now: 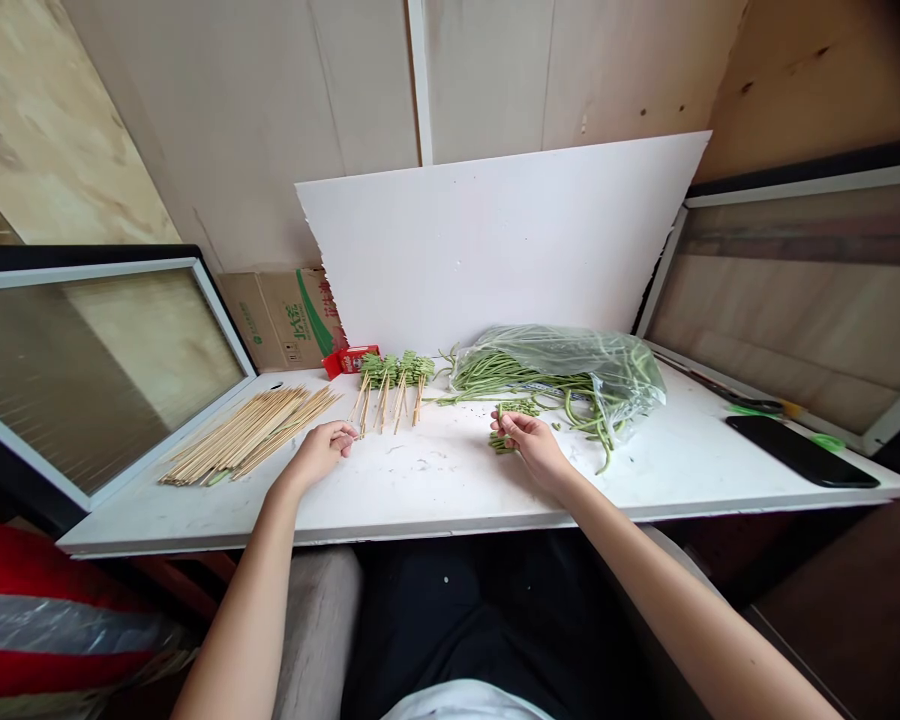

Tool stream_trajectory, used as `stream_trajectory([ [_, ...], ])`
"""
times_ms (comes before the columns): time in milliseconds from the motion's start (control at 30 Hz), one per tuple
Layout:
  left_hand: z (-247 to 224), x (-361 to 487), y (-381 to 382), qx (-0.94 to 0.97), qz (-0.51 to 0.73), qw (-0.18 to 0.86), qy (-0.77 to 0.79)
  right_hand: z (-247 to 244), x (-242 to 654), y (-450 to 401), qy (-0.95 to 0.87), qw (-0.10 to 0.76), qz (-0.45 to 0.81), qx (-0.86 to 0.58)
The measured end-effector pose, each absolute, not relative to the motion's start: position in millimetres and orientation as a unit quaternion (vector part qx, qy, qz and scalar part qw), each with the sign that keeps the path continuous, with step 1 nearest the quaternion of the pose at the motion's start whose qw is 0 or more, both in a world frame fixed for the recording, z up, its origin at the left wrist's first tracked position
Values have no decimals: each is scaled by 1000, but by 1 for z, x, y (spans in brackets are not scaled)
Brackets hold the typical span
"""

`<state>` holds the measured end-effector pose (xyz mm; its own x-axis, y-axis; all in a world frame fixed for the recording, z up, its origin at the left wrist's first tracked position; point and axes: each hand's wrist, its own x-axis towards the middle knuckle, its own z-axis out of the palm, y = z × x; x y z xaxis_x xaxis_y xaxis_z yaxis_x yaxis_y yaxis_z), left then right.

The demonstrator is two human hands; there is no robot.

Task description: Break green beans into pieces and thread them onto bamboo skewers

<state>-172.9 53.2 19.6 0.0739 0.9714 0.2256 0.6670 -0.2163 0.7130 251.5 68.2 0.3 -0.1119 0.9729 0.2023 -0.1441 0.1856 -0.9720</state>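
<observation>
My right hand point(534, 447) pinches a short piece of green bean point(500, 411) between thumb and fingers. Just under and behind it lies a pile of cut bean pieces point(521, 407) on the white table. My left hand point(325, 448) hovers near the table with its fingers curled together; what they hold, if anything, is too small to make out. To its left lies a spread bundle of bare bamboo skewers point(244, 435). Beyond it, several bunches of skewered bean pieces point(396, 372) rest in a row, sticks pointing toward me.
A clear plastic bag point(570, 345) of long beans point(495, 372) lies at the back right, some beans spilling out. A black phone point(802, 452) is at the right edge. A red box point(351, 360) and a cardboard box point(274, 320) stand behind. A white board point(510, 240) leans upright at the back.
</observation>
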Motion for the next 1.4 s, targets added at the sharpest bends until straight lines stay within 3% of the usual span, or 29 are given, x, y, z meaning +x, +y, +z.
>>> stream_trajectory([
  [300, -4, -115, 40, 667, 444, 233, 550, -7, 265, 78, -519, 571, 501, -391],
  [500, -29, -89, 5, 683, 409, 217, 565, -13, 270, 83, -486, 585, 521, -388],
  [767, -28, -83, 1, 703, 375, 144, 587, -16, 268, 84, -485, 592, 505, -399],
  [1400, -28, -81, -2, 703, 369, 132, 593, -19, 266, 85, -548, 546, 484, -409],
])
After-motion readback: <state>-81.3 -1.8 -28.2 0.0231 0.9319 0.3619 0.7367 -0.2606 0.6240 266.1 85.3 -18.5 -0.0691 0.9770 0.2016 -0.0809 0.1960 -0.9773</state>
